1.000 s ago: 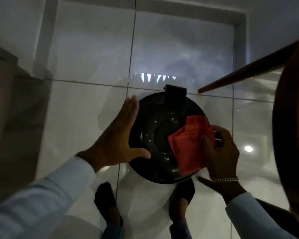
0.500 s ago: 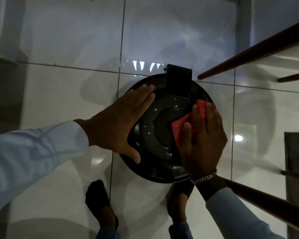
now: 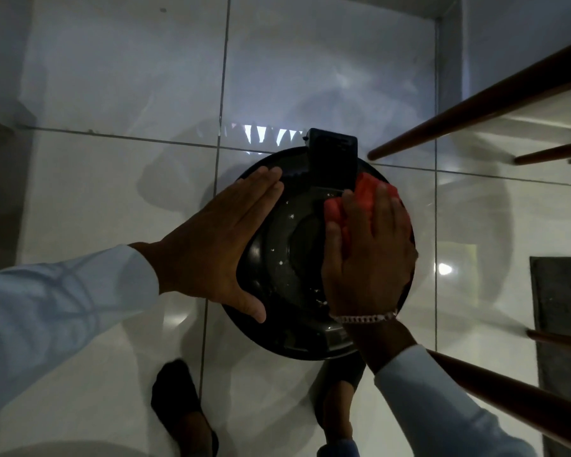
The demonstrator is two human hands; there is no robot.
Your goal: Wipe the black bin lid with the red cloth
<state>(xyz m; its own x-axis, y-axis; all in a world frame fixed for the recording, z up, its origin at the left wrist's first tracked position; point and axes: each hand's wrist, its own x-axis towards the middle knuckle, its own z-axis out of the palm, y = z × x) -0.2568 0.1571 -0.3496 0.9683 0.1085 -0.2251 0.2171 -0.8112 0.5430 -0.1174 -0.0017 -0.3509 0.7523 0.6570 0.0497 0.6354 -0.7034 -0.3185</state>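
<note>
- The black bin lid (image 3: 277,258) is seen from above. It is round and shiny, with a raised ring and a flat round middle.
- Small white specks are dotted over the left side and near part of the lid.
- A black box-shaped part (image 3: 333,158) is seen at the far edge of the lid.
- The lid is found on a bin that stands on the white tiled floor (image 3: 112,192), just past the person's two feet.
- The red cloth (image 3: 363,199) is pressed on the far right part of the lid, just beside the box-shaped part.
- The cloth is held down by the right hand (image 3: 366,258), laid flat with fingers spread. Most of the cloth is hidden under it.
- The left hand (image 3: 218,239) is laid flat and wide on the left edge of the lid. Nothing is held in it.
- Brown wooden legs (image 3: 475,103) are seen close to the lid's right side, far and near.
- Bare floor is seen to the left and beyond the lid.
</note>
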